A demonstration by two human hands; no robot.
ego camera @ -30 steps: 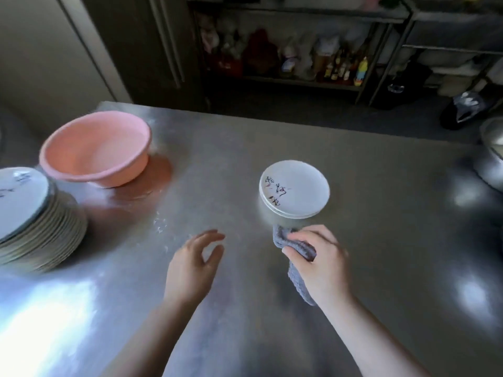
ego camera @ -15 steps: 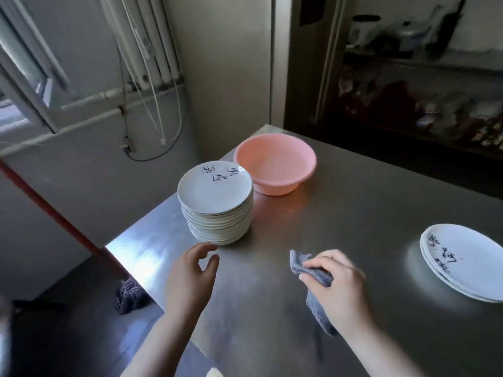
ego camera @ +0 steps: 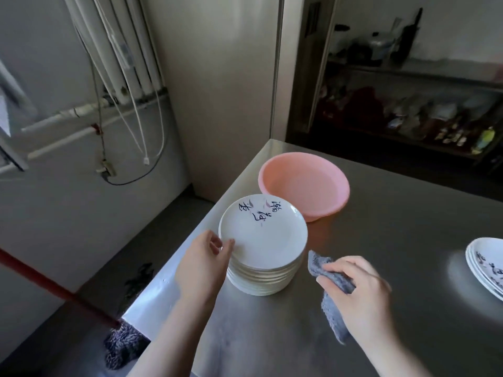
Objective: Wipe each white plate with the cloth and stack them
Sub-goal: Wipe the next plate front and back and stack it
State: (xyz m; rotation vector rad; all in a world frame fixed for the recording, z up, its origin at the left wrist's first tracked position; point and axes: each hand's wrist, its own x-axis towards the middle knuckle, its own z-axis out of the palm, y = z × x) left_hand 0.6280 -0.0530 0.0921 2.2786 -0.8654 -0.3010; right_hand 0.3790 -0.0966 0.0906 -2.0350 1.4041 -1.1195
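Observation:
A tall stack of white plates with dark brush lettering stands near the left edge of the steel table. My left hand is at the near-left rim of the top plate, thumb on its upper face and fingers at its edge. My right hand grips a grey cloth just right of that stack, above the table. A second, low stack of white plates lies at the right edge of view, partly cut off.
A pink plastic basin sits right behind the tall stack, almost touching it. The table's left edge drops to the floor, where a mop with a red handle rests. Dark shelves with bottles line the back wall.
The view swung left from the low stack to the tall stack. My left hand reached forward and took hold of the top plate's rim. My right hand kept the cloth.

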